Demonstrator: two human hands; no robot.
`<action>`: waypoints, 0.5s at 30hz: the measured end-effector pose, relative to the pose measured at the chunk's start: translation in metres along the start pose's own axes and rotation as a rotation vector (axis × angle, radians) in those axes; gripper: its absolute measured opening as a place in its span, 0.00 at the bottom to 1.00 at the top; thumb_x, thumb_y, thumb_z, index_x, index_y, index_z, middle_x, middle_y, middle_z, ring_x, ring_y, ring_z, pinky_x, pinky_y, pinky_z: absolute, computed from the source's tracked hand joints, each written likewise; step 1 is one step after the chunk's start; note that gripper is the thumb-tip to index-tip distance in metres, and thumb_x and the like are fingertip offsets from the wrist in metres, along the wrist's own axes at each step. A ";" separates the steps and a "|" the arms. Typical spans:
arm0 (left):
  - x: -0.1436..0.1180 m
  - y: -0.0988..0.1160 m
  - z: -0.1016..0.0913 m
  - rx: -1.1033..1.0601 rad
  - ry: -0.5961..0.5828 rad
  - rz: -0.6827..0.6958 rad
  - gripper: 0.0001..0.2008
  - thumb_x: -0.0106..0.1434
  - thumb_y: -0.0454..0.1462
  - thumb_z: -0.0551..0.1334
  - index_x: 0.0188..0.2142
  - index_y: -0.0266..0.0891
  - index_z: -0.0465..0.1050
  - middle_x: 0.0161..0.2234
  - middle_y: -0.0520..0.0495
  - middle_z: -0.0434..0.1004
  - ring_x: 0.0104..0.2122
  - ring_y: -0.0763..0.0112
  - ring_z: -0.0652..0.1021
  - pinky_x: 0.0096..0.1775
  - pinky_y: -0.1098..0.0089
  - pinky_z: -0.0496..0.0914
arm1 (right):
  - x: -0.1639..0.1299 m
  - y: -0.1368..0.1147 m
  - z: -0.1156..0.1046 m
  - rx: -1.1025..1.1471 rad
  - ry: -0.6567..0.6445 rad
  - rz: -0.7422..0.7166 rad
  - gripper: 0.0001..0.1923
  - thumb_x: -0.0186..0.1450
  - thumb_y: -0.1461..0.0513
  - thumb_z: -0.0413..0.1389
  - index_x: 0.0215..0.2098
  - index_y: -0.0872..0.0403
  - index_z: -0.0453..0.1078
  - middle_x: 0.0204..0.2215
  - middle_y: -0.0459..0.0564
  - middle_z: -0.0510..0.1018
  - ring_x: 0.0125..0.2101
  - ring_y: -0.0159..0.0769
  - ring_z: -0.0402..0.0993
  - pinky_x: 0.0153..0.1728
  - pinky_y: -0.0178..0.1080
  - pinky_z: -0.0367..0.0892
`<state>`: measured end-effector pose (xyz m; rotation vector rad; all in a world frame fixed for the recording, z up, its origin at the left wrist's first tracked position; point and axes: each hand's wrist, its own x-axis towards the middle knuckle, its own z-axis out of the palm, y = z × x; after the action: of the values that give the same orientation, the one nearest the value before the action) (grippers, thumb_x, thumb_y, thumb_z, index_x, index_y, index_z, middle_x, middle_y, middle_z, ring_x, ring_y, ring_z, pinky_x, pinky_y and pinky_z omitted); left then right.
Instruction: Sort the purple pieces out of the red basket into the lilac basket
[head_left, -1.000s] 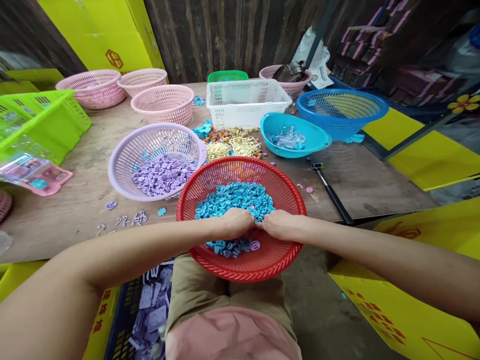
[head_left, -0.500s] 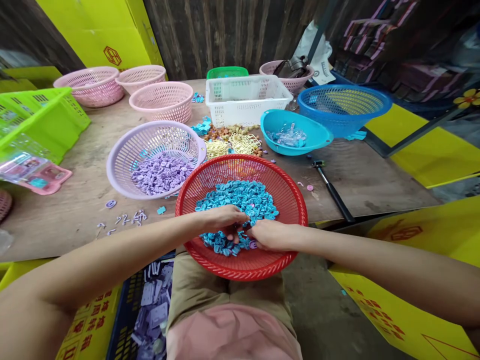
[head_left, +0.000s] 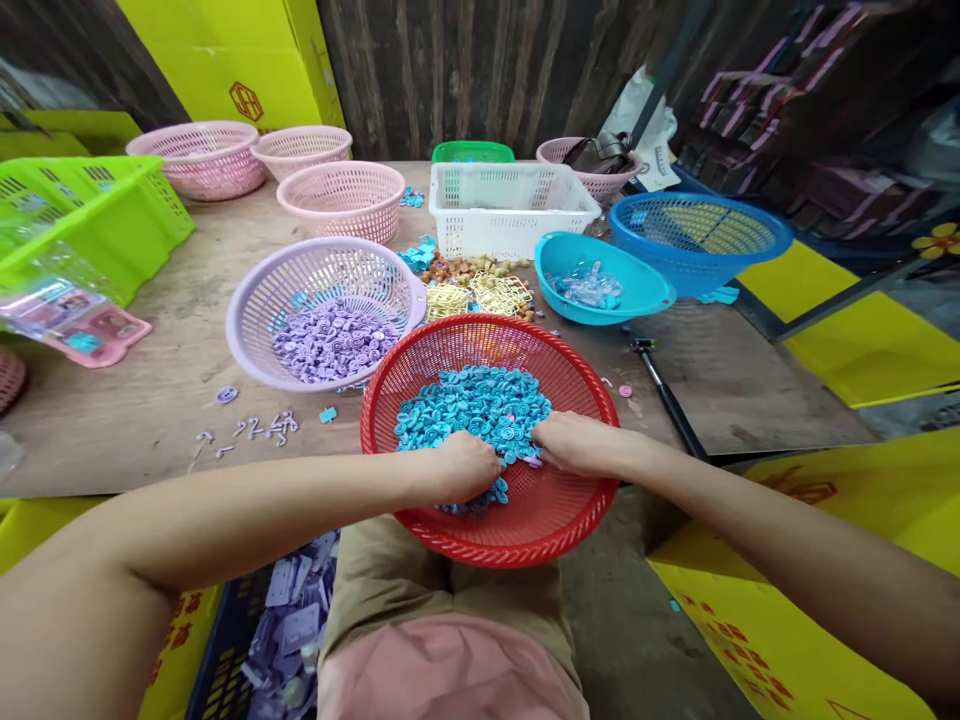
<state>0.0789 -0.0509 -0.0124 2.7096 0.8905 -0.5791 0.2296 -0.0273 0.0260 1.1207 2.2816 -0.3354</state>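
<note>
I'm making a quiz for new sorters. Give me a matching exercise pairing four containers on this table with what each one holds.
Containers:
1. red round plastic basket
2. lilac round plastic basket
3. turquoise plastic bowl
4. white rectangular plastic crate

Contents:
a. clear plastic bits
b. blue round pieces, both hands among them
c. nothing visible inside
d. purple round pieces

Pairs: 1-b, 2-d, 3-a, 4-c

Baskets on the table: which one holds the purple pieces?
The lilac round basket, just left of the red basket where both hands work. It holds a heap of purple pieces; the red one holds blue pieces.
</note>
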 end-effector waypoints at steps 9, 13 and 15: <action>0.005 0.005 0.006 -0.044 0.075 0.068 0.08 0.55 0.29 0.54 0.29 0.32 0.72 0.28 0.37 0.75 0.29 0.61 0.76 0.28 0.66 0.69 | 0.008 0.023 -0.015 0.333 0.167 -0.062 0.12 0.57 0.61 0.47 0.32 0.56 0.71 0.28 0.50 0.76 0.30 0.35 0.70 0.28 0.32 0.58; 0.005 0.009 -0.004 -0.019 0.007 0.098 0.09 0.56 0.30 0.53 0.31 0.34 0.72 0.30 0.41 0.76 0.31 0.64 0.76 0.28 0.69 0.69 | 0.031 0.023 -0.038 0.508 0.301 -0.117 0.12 0.55 0.60 0.48 0.31 0.57 0.70 0.29 0.50 0.75 0.30 0.34 0.69 0.28 0.31 0.59; 0.008 0.008 -0.008 -0.002 -0.025 0.099 0.09 0.55 0.30 0.53 0.32 0.35 0.72 0.31 0.41 0.76 0.31 0.64 0.75 0.27 0.70 0.69 | 0.051 0.013 -0.060 0.565 0.342 -0.161 0.11 0.55 0.61 0.49 0.30 0.58 0.70 0.27 0.50 0.74 0.27 0.33 0.68 0.27 0.31 0.59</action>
<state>0.0920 -0.0507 -0.0080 2.7206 0.7451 -0.5894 0.1921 0.0405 0.0441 1.3438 2.6726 -0.9645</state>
